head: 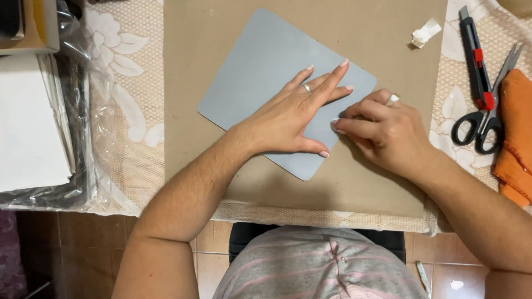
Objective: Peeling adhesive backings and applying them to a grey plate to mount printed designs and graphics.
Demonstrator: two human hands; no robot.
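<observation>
A flat grey sheet with rounded corners (260, 72) lies tilted on a brown cardboard sheet (382, 33). My left hand (293, 113) rests flat on the grey sheet, fingers spread, a ring on one finger. My right hand (385, 130) is at the sheet's right edge with its fingers curled, fingertips pressing at that edge beside my left thumb. Whether it holds anything small is hidden by the fingers.
Black-handled scissors (482, 116) and a black and red utility knife (475, 52) lie at the right, beside an orange cloth (515, 133). A crumpled white scrap (425, 32) sits on the cardboard. White boxes wrapped in clear plastic (33, 122) stand at the left on a lace tablecloth (130, 94).
</observation>
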